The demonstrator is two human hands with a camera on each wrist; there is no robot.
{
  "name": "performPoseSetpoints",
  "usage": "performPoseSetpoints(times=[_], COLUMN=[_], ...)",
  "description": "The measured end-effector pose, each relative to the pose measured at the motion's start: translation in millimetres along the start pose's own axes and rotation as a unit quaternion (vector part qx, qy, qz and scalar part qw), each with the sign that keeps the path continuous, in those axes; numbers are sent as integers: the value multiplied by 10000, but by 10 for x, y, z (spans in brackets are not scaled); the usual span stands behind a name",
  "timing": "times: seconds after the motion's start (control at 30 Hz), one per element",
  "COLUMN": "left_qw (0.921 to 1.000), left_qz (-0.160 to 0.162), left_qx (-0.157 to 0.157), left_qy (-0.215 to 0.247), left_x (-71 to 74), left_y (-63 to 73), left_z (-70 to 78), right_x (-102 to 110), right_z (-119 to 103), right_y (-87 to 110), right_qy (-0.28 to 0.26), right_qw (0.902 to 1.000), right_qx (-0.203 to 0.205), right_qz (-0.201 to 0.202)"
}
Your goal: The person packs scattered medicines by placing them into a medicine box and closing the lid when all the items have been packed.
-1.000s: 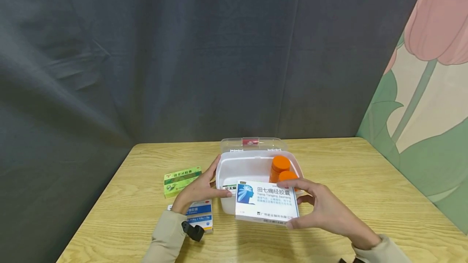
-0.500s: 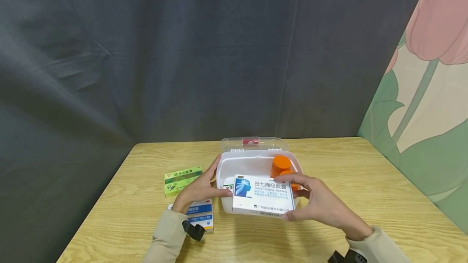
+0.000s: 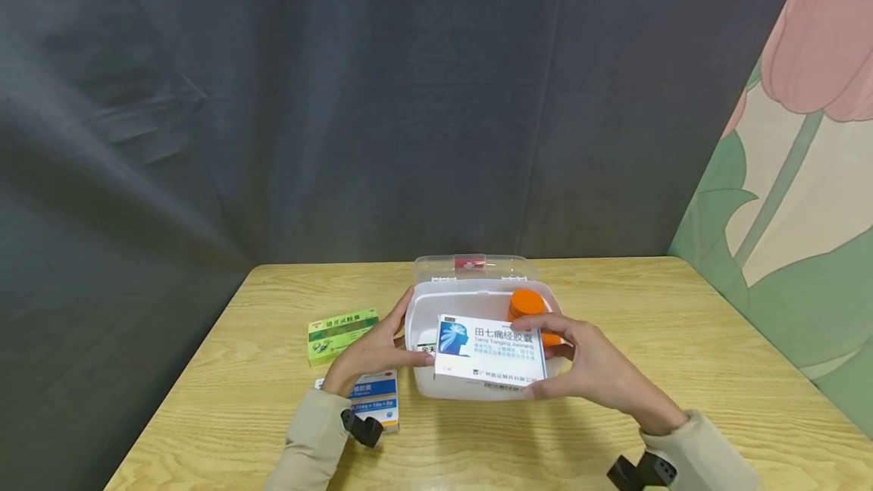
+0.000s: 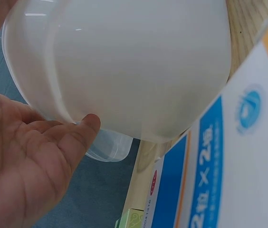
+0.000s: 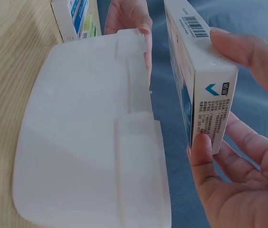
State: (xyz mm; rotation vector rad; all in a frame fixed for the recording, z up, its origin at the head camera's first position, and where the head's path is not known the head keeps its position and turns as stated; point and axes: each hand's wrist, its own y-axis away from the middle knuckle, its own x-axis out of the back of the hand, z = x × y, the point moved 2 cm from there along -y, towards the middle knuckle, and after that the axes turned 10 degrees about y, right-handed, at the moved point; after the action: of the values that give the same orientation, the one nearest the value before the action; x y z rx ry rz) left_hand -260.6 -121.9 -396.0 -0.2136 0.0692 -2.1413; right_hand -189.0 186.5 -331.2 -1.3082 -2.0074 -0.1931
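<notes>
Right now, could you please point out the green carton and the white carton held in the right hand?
Green carton [image 3: 337, 334]: head view, on its printed face.
White carton [image 3: 488, 350]: head view, on its printed front.

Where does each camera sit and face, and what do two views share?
Head: on the head, facing forward and down at the white container; left hand, right hand and both sleeves show.
Left wrist: on that wrist, facing the container's wall and the blue-and-white box; only the left hand shows.
Right wrist: on that wrist, facing the container's wall and the white carton; right hand near, left hand beyond.
Both wrist views share the container, left hand and blue-and-white box.
</notes>
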Motion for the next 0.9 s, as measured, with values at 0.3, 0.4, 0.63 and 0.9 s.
performPoseSetpoints(times=[0.3, 0.4, 0.63, 0.9], left_qw=[10000, 10000, 10000, 10000], left_qz=[11, 5, -3, -27], left_qx=[-37, -43, -39, 3], left_qy=[0, -2, -50, 9], left_x=[1, -6, -14, -13], left_y=[-4, 0, 2, 1], left_z=[-4, -1, 11, 4], right_x=[3, 4, 16, 34], right_z=[34, 49, 89, 120], right_y=[-26, -40, -90, -136], right_qy=[-19, -88, -235, -99], right_qw=[9994, 9987, 9969, 9971], right_qx=[-352, -489, -729, -722], right_qz=[-45, -104, -190, -207])
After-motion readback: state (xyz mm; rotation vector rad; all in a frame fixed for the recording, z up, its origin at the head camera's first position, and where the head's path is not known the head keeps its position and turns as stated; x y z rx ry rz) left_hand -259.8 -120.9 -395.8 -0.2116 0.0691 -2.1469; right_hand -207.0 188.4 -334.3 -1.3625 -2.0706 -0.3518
